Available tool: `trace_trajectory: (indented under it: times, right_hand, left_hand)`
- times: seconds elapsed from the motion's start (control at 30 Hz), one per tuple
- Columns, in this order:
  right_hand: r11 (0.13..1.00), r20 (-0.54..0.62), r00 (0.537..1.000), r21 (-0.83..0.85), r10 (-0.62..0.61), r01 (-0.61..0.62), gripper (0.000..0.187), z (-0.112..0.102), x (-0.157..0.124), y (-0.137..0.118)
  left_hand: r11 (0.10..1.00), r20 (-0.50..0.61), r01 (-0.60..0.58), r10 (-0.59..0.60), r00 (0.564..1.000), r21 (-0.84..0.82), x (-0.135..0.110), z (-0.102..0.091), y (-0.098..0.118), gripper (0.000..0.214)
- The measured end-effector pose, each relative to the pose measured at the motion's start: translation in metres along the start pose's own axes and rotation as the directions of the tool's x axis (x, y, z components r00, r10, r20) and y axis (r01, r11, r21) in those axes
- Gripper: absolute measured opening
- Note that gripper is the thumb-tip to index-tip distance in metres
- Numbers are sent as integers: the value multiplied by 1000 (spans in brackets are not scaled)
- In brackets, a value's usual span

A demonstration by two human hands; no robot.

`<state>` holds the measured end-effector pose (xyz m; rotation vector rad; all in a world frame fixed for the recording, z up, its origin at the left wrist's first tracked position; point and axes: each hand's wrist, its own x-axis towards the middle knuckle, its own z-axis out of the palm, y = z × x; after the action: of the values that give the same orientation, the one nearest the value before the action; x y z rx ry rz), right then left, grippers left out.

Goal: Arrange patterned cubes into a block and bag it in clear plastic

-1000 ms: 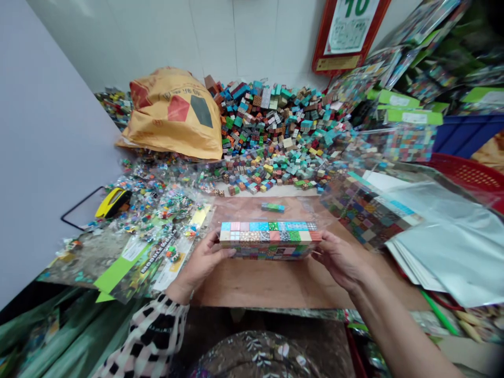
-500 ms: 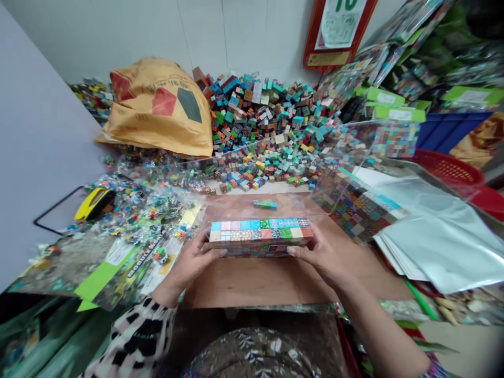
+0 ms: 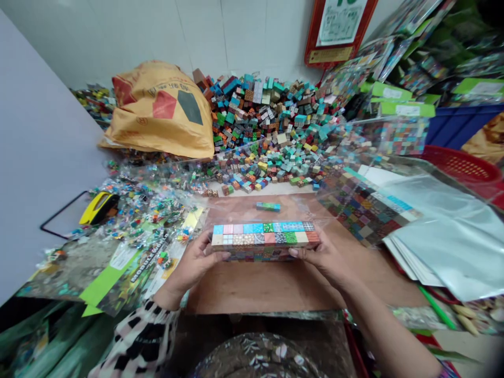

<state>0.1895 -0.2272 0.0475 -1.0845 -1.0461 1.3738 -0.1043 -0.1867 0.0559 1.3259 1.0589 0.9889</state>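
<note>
A long block of small patterned cubes (image 3: pixel 263 234), in blue, green, pink, cream and red, is held level over the brown board (image 3: pixel 260 291). My left hand (image 3: pixel 200 260) grips its left end, thumb along the near side. At the other end my right hand (image 3: pixel 318 257) is closed on it the same way, fingers mostly hidden behind. Just beyond the block, a short blue and green strip of cubes (image 3: pixel 268 206) lies on the board.
Loose cubes (image 3: pixel 271 115) are heaped against the wall, beside a yellow sack (image 3: pixel 161 113). A yellow and black tool (image 3: pixel 98 207) and small bagged parts (image 3: pixel 142 199) lie left. Clear plastic bags (image 3: pixel 464 226), a bagged cube sheet (image 3: pixel 370 205) and a red basket (image 3: pixel 464 163) stand right.
The view has shifted slightly, so everything sits a little lower or to the side. Both hands keep the same grip on the block, and the short strip lies where it was.
</note>
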Motion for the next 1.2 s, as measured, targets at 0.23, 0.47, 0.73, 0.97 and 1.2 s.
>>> trace_trajectory:
  times: [0.23, 0.47, 0.73, 0.97, 1.2]
  right_hand:
    - [995, -99, 993, -72, -70, 63, 64, -2, -1, -8]
    - [998, -119, 991, -32, -64, 61, 49, -6, 4, 0]
    - [997, -19, 997, -20, -73, 73, 63, -12, -10, -14]
    - [979, -246, 958, 178, 145, -102, 35, -22, -17, 4]
    - [941, -196, 937, 237, 288, -240, 28, -17, -12, -1]
  left_hand:
    - [995, -55, -60, 56, 997, -77, 2, -5, 2, 54]
    - [986, -134, -36, 14, 991, -162, 6, 0, -2, 51]
    - [984, -39, -44, 38, 999, -170, -2, -5, -5, 69]
    - [966, -266, 120, -181, 947, -228, -11, -10, -19, 48]
    - [940, -218, 271, -315, 924, -208, -11, -5, -16, 31]
